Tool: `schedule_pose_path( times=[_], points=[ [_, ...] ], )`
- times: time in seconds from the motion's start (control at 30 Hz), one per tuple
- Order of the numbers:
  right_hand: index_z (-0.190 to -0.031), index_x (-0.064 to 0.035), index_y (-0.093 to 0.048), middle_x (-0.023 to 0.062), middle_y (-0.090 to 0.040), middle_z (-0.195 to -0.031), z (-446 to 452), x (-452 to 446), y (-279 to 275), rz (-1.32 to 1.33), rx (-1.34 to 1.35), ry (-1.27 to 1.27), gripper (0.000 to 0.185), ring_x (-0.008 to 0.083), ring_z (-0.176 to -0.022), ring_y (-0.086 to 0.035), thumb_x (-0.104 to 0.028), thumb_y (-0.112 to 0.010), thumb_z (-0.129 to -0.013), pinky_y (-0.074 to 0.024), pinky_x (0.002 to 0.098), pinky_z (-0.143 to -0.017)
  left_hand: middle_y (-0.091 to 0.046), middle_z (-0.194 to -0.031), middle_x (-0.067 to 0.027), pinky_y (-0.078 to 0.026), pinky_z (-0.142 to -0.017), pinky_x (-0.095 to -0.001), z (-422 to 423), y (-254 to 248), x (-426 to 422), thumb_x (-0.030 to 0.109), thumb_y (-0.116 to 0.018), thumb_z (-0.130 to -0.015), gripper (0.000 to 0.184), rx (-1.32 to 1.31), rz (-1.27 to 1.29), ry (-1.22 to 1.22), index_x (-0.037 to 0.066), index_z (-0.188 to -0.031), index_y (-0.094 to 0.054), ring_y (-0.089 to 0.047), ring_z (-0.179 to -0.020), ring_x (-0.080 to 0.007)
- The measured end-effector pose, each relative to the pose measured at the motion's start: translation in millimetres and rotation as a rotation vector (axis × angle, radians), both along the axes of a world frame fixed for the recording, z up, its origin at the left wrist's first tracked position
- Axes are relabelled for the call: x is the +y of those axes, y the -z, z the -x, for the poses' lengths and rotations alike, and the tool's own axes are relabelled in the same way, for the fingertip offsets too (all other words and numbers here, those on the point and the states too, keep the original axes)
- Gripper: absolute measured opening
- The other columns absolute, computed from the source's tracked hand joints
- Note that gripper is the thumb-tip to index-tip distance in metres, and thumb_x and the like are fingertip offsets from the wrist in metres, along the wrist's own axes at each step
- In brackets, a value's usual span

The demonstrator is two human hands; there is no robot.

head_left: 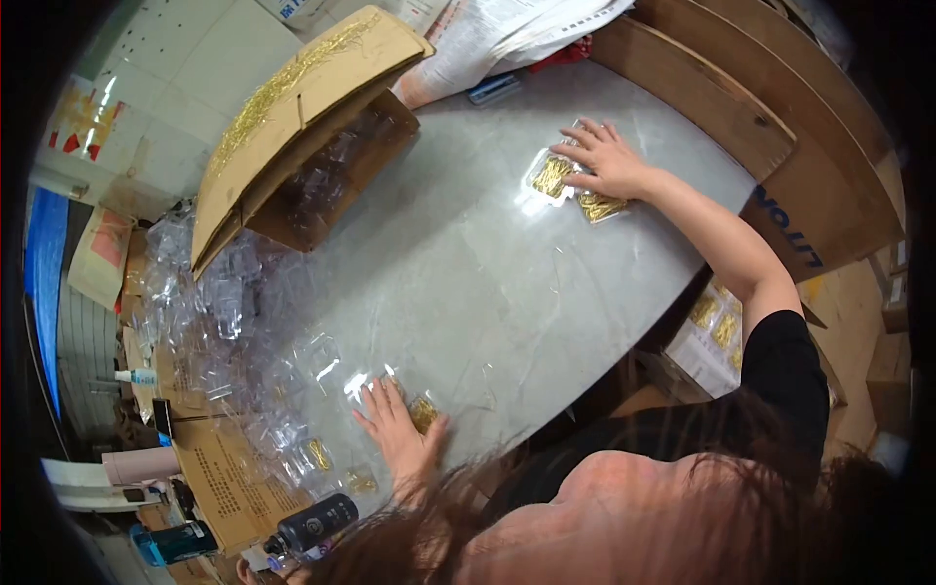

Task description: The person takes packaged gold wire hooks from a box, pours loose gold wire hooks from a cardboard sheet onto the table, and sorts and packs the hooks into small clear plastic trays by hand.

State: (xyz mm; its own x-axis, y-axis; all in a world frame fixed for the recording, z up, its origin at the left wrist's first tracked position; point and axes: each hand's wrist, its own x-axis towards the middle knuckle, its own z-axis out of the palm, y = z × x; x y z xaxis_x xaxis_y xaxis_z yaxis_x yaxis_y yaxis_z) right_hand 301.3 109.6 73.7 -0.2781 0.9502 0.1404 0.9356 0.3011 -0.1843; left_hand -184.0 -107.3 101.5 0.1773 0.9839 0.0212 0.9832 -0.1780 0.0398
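My left hand [398,434] rests palm down near the table's lower left edge, fingers spread, beside a small clear pack of gold pieces [422,413]. Further up the table, my right hand [609,166] lies over clear packs, its fingers apart. One pack of gold pin-like pieces [553,177] shows left of the right hand's fingers, and another gold pack [601,206] shows below the palm. Whatever is directly beneath either palm is hidden.
Many clear plastic cases [229,307] are heaped at the left. A tilted cardboard box [317,127] holds more, with loose gold pieces on its flap. A dark bottle [320,522] stands at the lower left. Cardboard [702,107] borders the right. A box of gold packs [707,341] sits below the table.
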Motion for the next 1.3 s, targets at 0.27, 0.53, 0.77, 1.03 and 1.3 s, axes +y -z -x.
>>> schedule_pose_path(
  times=[0.27, 0.53, 0.77, 1.03, 1.3],
  points=[
    [-0.142, -0.0226, -0.051, 0.0143, -0.037, -0.153, 36.6, -96.2, 2.3, -0.055, 0.016, -0.103, 0.063, 0.0414, -0.146, -0.023, -0.062, -0.049, -0.093, -0.0123, 0.0624, -0.118, -0.027, -0.157, -0.0247, -0.021, -0.12, -0.0507, -112.9, 1.8, 10.0, 0.026, -0.073, -0.083, 0.083, -0.391, 0.162, 0.5, -0.003, -0.149, -0.032, -0.024, -0.146, -0.0434],
    [-0.137, -0.0168, -0.056, 0.0138, -0.041, -0.151, 33.7, -109.2, 2.8, -0.166, 0.316, -0.051, 0.054, 0.0376, -0.144, -0.028, -0.052, -0.051, -0.097, -0.0219, 0.0563, -0.116, -0.03, -0.157, -0.0205, -0.023, -0.118, -0.053, -156.7, 25.8, 40.1, 0.036, -0.065, -0.091, 0.078, -0.215, 0.061, 0.632, -0.002, -0.15, -0.032, -0.028, -0.145, -0.0392],
    [-0.103, -0.0037, -0.072, 0.0096, -0.073, -0.094, -10.5, -89.4, -8.4, 0.208, 0.592, 0.384, 0.027, 0.0244, -0.087, -0.069, -0.027, -0.059, -0.096, -0.0528, 0.0385, -0.078, -0.047, -0.143, -0.0232, -0.032, -0.114, -0.0477, -126.7, 28.0, 49.1, 0.024, -0.059, -0.096, 0.05, -0.334, -0.083, 0.467, -0.005, -0.136, -0.05, -0.039, -0.138, -0.039],
    [-0.091, 0.0004, -0.07, 0.0041, -0.065, -0.067, -20.1, -90.7, 1.2, 0.363, 1.175, 0.44, 0.018, 0.0097, -0.054, -0.06, -0.016, -0.062, -0.092, -0.0466, 0.0259, -0.048, -0.065, -0.093, -0.0147, -0.053, -0.065, -0.0355, -178.0, 32.9, 102.8, 0.015, -0.057, -0.098, 0.034, -0.917, 0.229, 0.046, -0.004, -0.127, -0.058, -0.062, -0.072, -0.0214],
    [-0.111, -0.0023, -0.066, 0.0003, -0.06, -0.074, -86.9, -220.0, -44.1, 0.08, 0.97, 0.656, 0.028, 0.0064, -0.061, -0.055, -0.026, -0.058, -0.1, -0.0454, 0.0229, -0.051, -0.062, -0.081, -0.0072, -0.048, -0.046, -0.0233, -200.0, 28.0, 118.4, 0.015, -0.058, -0.1, 0.031, -1.275, 0.519, -0.058, -0.007, -0.121, -0.059, -0.058, -0.056, -0.0115]
  ],
)
